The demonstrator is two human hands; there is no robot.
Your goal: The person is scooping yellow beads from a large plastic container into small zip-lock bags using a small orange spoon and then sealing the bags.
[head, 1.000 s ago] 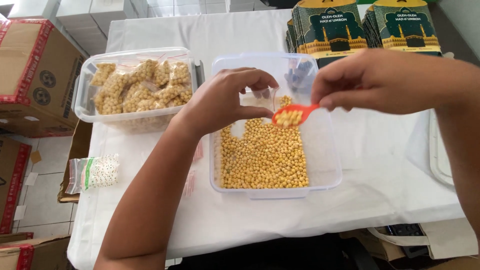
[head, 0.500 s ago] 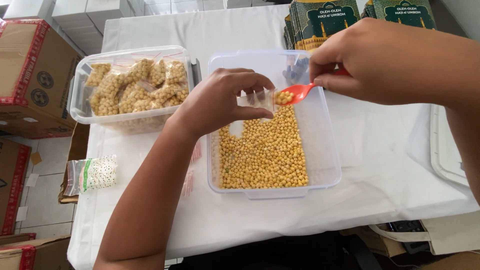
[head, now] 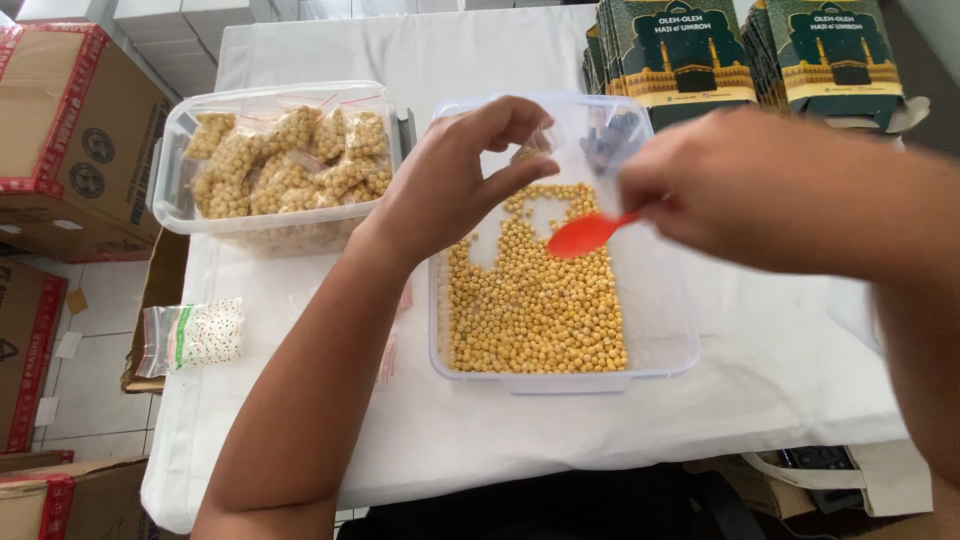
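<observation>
My left hand (head: pixel 450 185) pinches a small clear plastic pouch (head: pixel 535 145) between thumb and fingertips, over the far end of the clear rectangular tub (head: pixel 665 350) of yellow round pellets (head: pixel 535 305). My right hand (head: pixel 760 190), blurred, grips the handle of an orange plastic spoon (head: pixel 583 236); bowl empty, low over the pellets. Pouch sits at eleven o'clock from the spoon bowl, near but apart. Spoon's long axis runs three to nine, bowl toward nine. Right hand is nearer the pellets.

Red spoon (head: pixel 583 236), yellow beans (head: pixel 535 300), clear tub (head: pixel 660 350), white cloth (head: pixel 480 430), green/gold pkgs (head: pixel 685 45)
</observation>
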